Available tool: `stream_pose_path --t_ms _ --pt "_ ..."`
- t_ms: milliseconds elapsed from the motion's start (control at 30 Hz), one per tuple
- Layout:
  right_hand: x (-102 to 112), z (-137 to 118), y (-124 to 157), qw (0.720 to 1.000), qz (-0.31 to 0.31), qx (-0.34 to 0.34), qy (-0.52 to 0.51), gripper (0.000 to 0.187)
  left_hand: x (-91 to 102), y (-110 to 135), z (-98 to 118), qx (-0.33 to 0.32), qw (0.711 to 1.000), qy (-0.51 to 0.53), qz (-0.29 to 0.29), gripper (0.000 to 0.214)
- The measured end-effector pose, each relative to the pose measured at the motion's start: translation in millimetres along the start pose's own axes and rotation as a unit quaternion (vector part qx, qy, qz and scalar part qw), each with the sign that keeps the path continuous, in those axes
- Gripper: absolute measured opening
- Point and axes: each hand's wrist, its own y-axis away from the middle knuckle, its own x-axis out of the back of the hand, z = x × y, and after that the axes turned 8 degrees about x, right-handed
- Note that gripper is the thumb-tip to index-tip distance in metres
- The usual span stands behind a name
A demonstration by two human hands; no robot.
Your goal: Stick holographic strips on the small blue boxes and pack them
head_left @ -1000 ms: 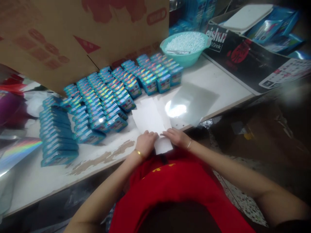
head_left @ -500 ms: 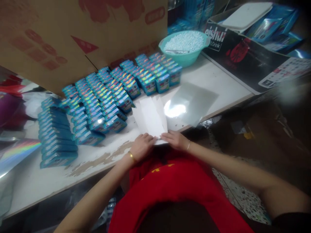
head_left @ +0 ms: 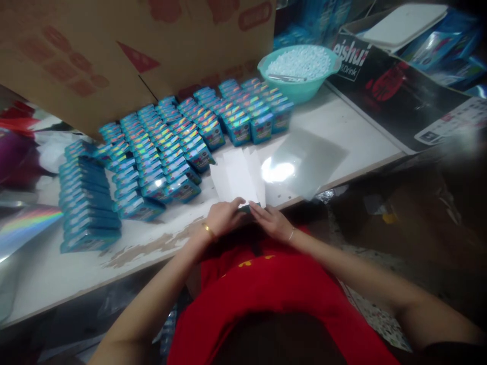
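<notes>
Several white card pieces (head_left: 239,175) lie fanned out, overlapping, at the near edge of the table. At their near end a narrow dark teal strip (head_left: 250,208) shows between my hands; whether it is a folded flap of the card I cannot tell. My left hand (head_left: 225,217) is closed on the left of this end, thumb and fingers bent at the strip. From the right, my right hand (head_left: 274,222) pinches the same end with its fingers together. Beyond the cards stand rows of small shiny blue boxes (head_left: 190,152), packed closely.
A teal bowl (head_left: 300,88) of small pale pieces, with a metal tool on top, stands at the back. A clear sheet (head_left: 308,165) lies right of the cards. A large cardboard box (head_left: 198,56) rises behind; a black printed carton (head_left: 380,96) holds blue packs.
Both hands have bent their fingers in at the near end of the white cards, and the teal strip has come into view there. The camera view has shifted slightly.
</notes>
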Motion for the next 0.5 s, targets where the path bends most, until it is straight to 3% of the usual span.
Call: stream_pose_path --t_ms 133,233,300,367,400,433,500 --pt "-3 -1 -2 1.0 -0.019 -0.015 0.004 0.051 -0.4 -2 2 -0.004 1.0 0.023 -0.001 0.037" --pt "1 0 -4 0.999 -0.038 -0.017 0.017 0.051 -14.2 2 0 -0.002 0.989 0.118 0.091 0.04" --pt "4 1 -4 0.998 -0.048 -0.012 0.035 0.051 -30.5 9 -6 -0.022 0.953 0.215 0.213 0.049" --pt "7 1 -5 0.997 -0.057 -0.005 0.049 0.051 -50.3 17 -11 -0.019 0.889 0.315 0.33 0.065" --pt "7 1 -6 0.997 -0.063 -0.003 0.053 0.051 -60.6 20 -12 -0.002 0.858 0.366 0.362 0.075" --pt "7 0 -7 0.996 -0.071 -0.001 0.054 0.052 -70.5 22 -11 0.015 0.833 0.415 0.366 0.084" --pt "5 -2 -11 0.995 -0.084 -0.009 0.052 0.052 -87.0 22 -2 0.035 0.806 0.506 0.307 0.097"
